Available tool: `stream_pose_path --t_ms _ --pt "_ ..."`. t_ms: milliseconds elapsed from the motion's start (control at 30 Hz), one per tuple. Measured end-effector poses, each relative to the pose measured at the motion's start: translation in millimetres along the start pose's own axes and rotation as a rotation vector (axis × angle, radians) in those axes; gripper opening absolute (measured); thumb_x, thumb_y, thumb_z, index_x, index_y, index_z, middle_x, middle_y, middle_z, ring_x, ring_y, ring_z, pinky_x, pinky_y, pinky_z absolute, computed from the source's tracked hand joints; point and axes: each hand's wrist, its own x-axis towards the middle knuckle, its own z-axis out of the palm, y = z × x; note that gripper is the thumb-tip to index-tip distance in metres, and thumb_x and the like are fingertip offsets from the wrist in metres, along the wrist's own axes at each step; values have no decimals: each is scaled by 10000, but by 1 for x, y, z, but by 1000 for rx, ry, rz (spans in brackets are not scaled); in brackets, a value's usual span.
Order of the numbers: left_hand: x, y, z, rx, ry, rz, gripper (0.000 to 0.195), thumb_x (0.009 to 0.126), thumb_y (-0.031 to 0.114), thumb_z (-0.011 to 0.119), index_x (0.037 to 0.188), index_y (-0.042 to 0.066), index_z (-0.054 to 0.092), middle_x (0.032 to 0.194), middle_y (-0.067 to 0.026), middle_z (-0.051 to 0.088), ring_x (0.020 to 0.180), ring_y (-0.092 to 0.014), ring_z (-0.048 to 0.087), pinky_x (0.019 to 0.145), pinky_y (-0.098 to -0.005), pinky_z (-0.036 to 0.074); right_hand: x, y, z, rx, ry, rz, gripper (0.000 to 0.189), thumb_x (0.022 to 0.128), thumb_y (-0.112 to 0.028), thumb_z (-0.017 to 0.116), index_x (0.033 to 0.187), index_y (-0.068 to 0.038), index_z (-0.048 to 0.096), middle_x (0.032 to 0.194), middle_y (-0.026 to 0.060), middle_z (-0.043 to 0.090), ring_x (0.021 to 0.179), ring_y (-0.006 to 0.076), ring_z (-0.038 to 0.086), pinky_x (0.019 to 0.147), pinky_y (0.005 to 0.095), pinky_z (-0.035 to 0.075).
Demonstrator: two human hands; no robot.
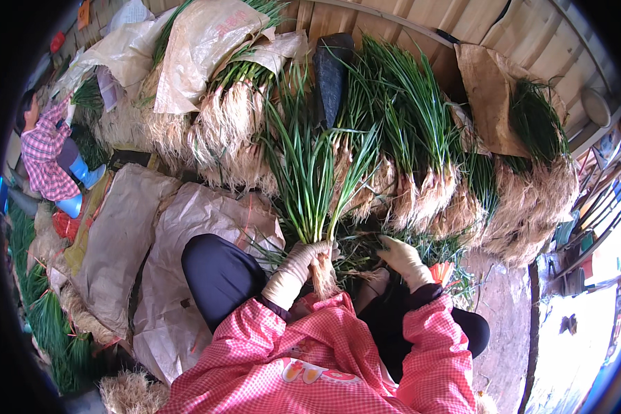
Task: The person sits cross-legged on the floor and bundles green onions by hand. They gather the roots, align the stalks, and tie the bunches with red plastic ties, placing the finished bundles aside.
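Note:
My left hand, in a pale cloth glove, grips a bunch of green onion-like plants low on the stems. Their long leaves fan away from me, and the pale fibrous roots hang towards my lap. To the right, my right hand, also gloved, is apart from the bunch. Its fingers are spread above loose green leaves and trimmings on the floor, and no plant shows in it. Between my knees, part of a foot is visible.
Rooted bunches lean along the corrugated wall; woven sacks cover some. Flattened sacks lie at left. A dark blue sheet-like piece stands among the bunches. Another person in blue boots sits far left.

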Motion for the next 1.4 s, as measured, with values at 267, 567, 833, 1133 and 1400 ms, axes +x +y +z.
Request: stream_pose_path --t_ms 267,567,833,1133,1400 --pt "-27 16 14 -93 -307 -66 265 819 199 620 1003 11 588 829 -51 631 731 -177 604 769 -349 503 41 -115 0 1853 -313 -176 262 875 -337 545 843 -77 557 600 -9 491 536 106 520 471 238 438" --pt "-39 20 26 -171 -353 -87 330 869 188 540 1073 -70 522 717 -20 584 647 -118 571 733 -308 495 23 -132 14 2250 -305 -7 266 872 -371 531 831 -110 499 548 -21 377 489 157 480 469 333 449" --pt "-60 26 48 -169 -231 -78 288 888 180 505 1033 -66 545 696 2 568 624 -93 558 705 -267 502 20 -129 3 1948 -196 -94 204 870 -251 560 978 -78 552 677 8 513 540 123 500 514 252 432" --pt "-73 28 55 -159 -202 -88 329 851 220 592 1088 -4 550 742 -8 592 625 -108 557 721 -295 503 11 -133 7 2040 -181 -99 257 842 -333 573 856 -93 483 577 -16 385 510 138 472 475 319 462" --pt "-37 12 20 196 -136 -66 351 724 236 707 1004 45 612 835 -34 638 728 -149 605 671 -281 503 20 -124 42 1933 214 234 71 838 -136 544 855 -83 588 624 -37 532 483 64 455 428 194 352"
